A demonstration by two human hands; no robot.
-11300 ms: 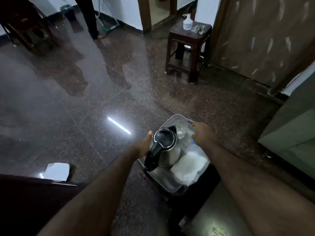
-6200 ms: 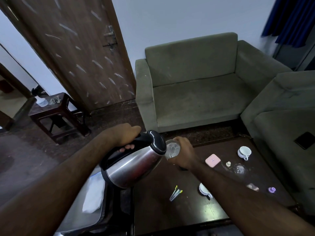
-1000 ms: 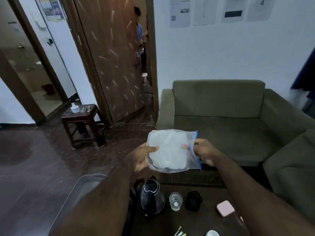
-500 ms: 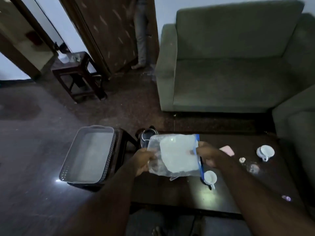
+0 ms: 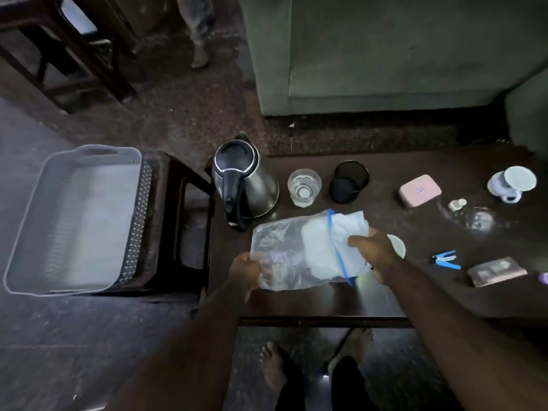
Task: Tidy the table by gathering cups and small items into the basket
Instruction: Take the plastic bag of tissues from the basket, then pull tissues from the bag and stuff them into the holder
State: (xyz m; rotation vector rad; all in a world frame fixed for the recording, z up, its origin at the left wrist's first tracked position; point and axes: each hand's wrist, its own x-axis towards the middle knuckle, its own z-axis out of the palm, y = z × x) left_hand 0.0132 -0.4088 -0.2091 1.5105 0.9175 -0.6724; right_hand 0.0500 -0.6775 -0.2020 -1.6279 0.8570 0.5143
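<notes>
The kettle point(image 5: 244, 179) stands between the table's point(image 5: 326, 304) clutter and the open-topped basket point(image 5: 44, 221).

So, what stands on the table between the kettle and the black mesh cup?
In the head view, one clear drinking glass stands between the kettle and the black mesh cup, touching neither; nothing else lies between them.

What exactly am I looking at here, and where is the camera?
The camera sits on a person's head, looking down at their bare arms. The left hand and right hand hold a clear zip bag over a dark table. On the table stand a kettle, a glass, a black cup, a pink case and a white cup. The basket rests on a stool to the left.
</notes>
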